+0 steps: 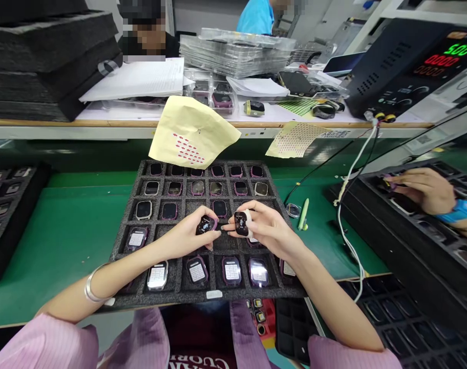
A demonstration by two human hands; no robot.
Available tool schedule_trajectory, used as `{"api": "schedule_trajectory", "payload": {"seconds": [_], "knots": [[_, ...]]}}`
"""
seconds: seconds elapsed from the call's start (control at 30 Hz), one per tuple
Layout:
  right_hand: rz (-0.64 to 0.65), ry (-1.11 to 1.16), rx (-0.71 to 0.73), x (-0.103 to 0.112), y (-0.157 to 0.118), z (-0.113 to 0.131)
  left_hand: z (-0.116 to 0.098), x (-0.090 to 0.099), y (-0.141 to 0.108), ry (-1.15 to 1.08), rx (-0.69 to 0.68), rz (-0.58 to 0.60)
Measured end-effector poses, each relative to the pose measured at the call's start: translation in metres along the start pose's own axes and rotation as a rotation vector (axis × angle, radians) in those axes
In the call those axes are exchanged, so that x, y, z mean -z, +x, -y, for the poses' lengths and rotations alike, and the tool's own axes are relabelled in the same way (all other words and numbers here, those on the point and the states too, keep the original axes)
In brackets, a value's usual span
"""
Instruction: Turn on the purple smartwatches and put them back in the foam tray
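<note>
My left hand [193, 231] is closed on a purple-rimmed smartwatch body [206, 225] with a lit dark screen. Close beside it, my right hand [270, 228] grips a second smartwatch body [241, 223], pale-rimmed, its screen lit too. Both are held over a black foam tray [214, 294] divided into square compartments. Many compartments hold watch bodies; those in the far rows have dark screens. In the nearest row several watches, such as one purple-rimmed watch [231, 270], show white screens with lines of text. My hands hide part of the middle rows.
Left lies another foam tray [18, 225]; at right a co-worker's hand [425, 189] touches a watch in stacked trays [372, 215]. A green pen [303, 214] lies near cables [351, 205]. On the shelf stand a power supply [406, 72] and clear plastic trays [233, 54]. Yellow sticker sheets [195, 130] hang down.
</note>
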State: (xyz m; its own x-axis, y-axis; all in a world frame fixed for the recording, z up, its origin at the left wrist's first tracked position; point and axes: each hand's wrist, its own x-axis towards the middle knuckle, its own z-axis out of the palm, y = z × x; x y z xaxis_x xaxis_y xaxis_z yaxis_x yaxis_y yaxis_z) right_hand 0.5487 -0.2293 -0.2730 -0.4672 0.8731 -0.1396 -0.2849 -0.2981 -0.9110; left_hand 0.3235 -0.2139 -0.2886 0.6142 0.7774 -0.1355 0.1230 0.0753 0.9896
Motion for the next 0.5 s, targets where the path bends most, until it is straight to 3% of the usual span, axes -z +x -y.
{"api": "schedule_trajectory", "payload": {"seconds": [0.13,0.27,0.5], "knots": [[-0.019,-0.011,-0.046,0.0019,0.0023,-0.0002,-0.0037,-0.0008,0.0037,-0.289,0.159,-0.029],[-0.086,0.042,-0.078,0.0037,0.0052,-0.0022,-0.0077,0.0004,0.0059,-0.499,0.194,-0.126],[-0.133,0.108,-0.029,0.0010,0.0046,-0.0062,-0.0046,-0.0006,0.0065,-0.499,0.150,-0.105]]}}
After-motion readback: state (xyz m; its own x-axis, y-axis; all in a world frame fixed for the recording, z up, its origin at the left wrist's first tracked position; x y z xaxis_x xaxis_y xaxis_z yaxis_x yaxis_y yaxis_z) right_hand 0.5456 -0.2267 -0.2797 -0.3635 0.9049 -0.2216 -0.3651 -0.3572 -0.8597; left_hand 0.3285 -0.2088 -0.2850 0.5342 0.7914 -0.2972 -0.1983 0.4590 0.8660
